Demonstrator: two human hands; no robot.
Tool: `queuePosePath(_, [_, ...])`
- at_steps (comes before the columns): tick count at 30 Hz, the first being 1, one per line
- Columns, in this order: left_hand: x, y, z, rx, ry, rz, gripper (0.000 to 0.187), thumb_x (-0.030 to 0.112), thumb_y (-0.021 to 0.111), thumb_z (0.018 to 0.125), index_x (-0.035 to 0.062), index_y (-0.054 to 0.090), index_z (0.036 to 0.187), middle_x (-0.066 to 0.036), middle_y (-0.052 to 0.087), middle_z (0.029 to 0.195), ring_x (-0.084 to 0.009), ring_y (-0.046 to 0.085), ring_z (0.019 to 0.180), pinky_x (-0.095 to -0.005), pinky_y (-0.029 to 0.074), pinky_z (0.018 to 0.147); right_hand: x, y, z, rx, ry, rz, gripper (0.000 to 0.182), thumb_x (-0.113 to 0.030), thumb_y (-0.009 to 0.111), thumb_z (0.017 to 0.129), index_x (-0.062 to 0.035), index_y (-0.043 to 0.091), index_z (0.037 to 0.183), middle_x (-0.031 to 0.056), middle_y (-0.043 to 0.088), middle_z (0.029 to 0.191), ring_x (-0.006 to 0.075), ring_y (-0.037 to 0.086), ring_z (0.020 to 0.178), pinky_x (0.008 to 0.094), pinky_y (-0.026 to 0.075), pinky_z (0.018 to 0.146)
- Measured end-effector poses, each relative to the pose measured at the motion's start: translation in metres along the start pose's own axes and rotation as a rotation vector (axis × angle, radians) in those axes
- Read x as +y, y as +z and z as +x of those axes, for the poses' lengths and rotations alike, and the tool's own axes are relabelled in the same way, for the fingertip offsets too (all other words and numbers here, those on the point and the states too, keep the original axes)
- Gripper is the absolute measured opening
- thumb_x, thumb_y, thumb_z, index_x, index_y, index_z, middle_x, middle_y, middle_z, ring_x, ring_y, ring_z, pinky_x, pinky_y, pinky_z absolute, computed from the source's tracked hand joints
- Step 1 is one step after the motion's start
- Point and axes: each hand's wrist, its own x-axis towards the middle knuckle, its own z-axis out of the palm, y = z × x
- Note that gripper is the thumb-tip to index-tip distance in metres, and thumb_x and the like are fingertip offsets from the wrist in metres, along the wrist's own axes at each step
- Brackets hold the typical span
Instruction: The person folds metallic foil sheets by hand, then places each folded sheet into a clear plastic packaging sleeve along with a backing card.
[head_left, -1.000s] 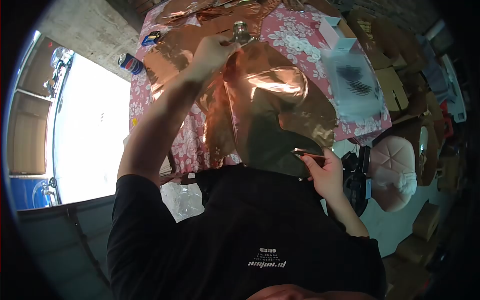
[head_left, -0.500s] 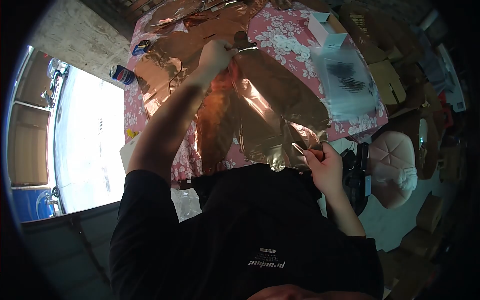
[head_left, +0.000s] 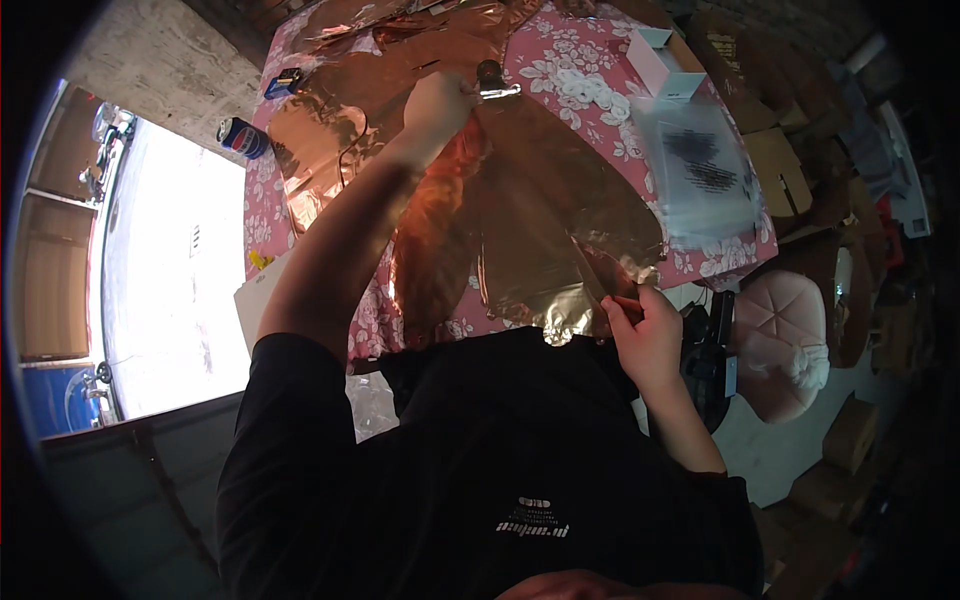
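Observation:
A flat, copper-coloured foil balloon [head_left: 545, 190] spreads over the near part of the table, its lower edge close to my black shirt. My left hand [head_left: 440, 105] is closed on its upper end, fingertips pinched beside a dark round tab [head_left: 489, 71] and a shiny silvery strip [head_left: 500, 92]. At the lower right corner, thumb and fingers of my right hand [head_left: 650, 335] pinch the foil edge. Creases run from there up the sheet. Left of my left forearm lies more copper foil [head_left: 315, 135], flat on the cloth.
A pink flowered tablecloth [head_left: 620, 130] covers the table. A Pepsi can [head_left: 243, 138] and a small dark box [head_left: 286, 83] stand at the left edge. On the right are an open white box [head_left: 665, 65] and clear plastic bags [head_left: 700, 170]. A padded stool [head_left: 780, 330] stands beyond.
The foil sheet lies flatter, with fewer bright folds in its middle. A thin pale strip by my right fingers no longer shows. Both hands stay in nearly the same places.

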Motion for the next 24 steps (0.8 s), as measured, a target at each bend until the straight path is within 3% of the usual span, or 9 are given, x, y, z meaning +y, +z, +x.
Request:
queuePosePath(1, [0.001,0.0,0.0,0.003,-0.006,0.014,0.023,0.027,0.084,0.085,0.0069,0.082,0.096,-0.018,0.078,0.093,-0.0372,0.077,0.092,-0.0459,0.059,0.083,0.0,0.0,0.0,-0.002,0.0,-0.002,0.024,-0.012,0.083,0.094,0.0033,0.065,0.089,0.0159,0.076,0.083,0.0192,0.072,0.066,0.0366,0.054,0.062])
queuePosePath(3, [0.002,-0.001,0.0,0.004,-0.013,0.027,0.019,0.024,0.083,0.085,0.008,0.082,0.095,-0.018,0.078,0.095,-0.038,0.076,0.095,-0.0472,0.059,0.085,0.0,0.001,-0.001,-0.064,0.13,0.025,0.027,-0.02,0.084,0.091,0.0004,0.066,0.091,0.0174,0.073,0.086,0.0371,0.071,0.077,0.0459,0.056,0.07])
queuePosePath(9, [0.008,-0.005,-0.001,-0.02,-0.053,0.024,0.017,0.023,0.081,0.086,0.0092,0.083,0.095,-0.017,0.079,0.097,-0.037,0.076,0.096,-0.0468,0.06,0.086,-0.01,-0.006,0.002,-0.071,0.055,-0.119,0.028,-0.022,0.084,0.091,-0.0008,0.066,0.09,0.0169,0.073,0.086,0.0371,0.072,0.078,0.0457,0.056,0.07])
queuePosePath(15, [0.001,0.003,-0.001,-0.03,-0.077,0.017,0.016,0.023,0.079,0.087,0.0092,0.084,0.094,-0.017,0.08,0.099,-0.0356,0.077,0.097,-0.047,0.06,0.086,0.002,0.002,-0.001,-0.068,0.118,-0.047,0.029,-0.023,0.085,0.091,-0.0011,0.065,0.09,0.0161,0.073,0.085,0.037,0.072,0.078,0.0462,0.056,0.07])
queuePosePath(18, [-0.008,0.01,0.002,0.007,-0.041,0.018,0.03,0.032,0.088,0.083,0.0074,0.082,0.099,-0.017,0.079,0.092,-0.0376,0.076,0.091,-0.0466,0.059,0.083,-0.004,-0.001,0.0,-0.077,0.128,-0.08,0.03,-0.023,0.085,0.091,-0.0008,0.064,0.088,0.0158,0.073,0.084,0.0375,0.072,0.078,0.0462,0.056,0.07])
queuePosePath(21, [-0.003,0.006,0.0,-0.028,-0.029,0.092,0.038,0.036,0.089,0.083,0.0064,0.081,0.106,-0.019,0.079,0.102,-0.0378,0.075,0.099,-0.0466,0.058,0.088,-0.004,-0.002,0.0,-0.05,0.072,-0.147,0.032,-0.024,0.086,0.089,-0.0014,0.066,0.096,0.0148,0.074,0.087,0.0373,0.073,0.08,0.0465,0.056,0.07])
queuePosePath(22, [-0.002,0.005,-0.001,-0.011,-0.013,0.13,0.04,0.035,0.086,0.087,0.0059,0.078,0.113,-0.02,0.075,0.116,-0.0382,0.071,0.111,-0.0472,0.058,0.093,-0.003,-0.001,-0.001,-0.051,0.072,-0.147,0.032,-0.024,0.086,0.089,-0.0014,0.066,0.096,0.0148,0.074,0.087,0.0373,0.073,0.08,0.0465,0.056,0.07])
queuePosePath(23, [-0.002,0.004,-0.004,0.004,0.002,0.167,0.042,0.034,0.083,0.09,0.0054,0.075,0.119,-0.021,0.072,0.131,-0.0385,0.067,0.123,-0.0478,0.057,0.098,-0.003,0.001,-0.003,0.006,0.073,-0.116,0.035,-0.02,0.088,0.087,-0.0003,0.066,0.106,0.015,0.075,0.095,0.0311,0.075,0.087,0.0428,0.057,0.073])
queuePosePath(24, [-0.002,0.004,-0.006,0.001,0.001,0.167,0.042,0.034,0.083,0.09,0.0054,0.075,0.119,-0.021,0.072,0.131,-0.0385,0.067,0.123,-0.0478,0.057,0.098,-0.003,0.003,-0.005,0.062,0.075,-0.086,0.042,-0.016,0.09,0.086,0.0008,0.066,0.116,0.0152,0.076,0.102,0.025,0.076,0.094,0.0392,0.058,0.076])
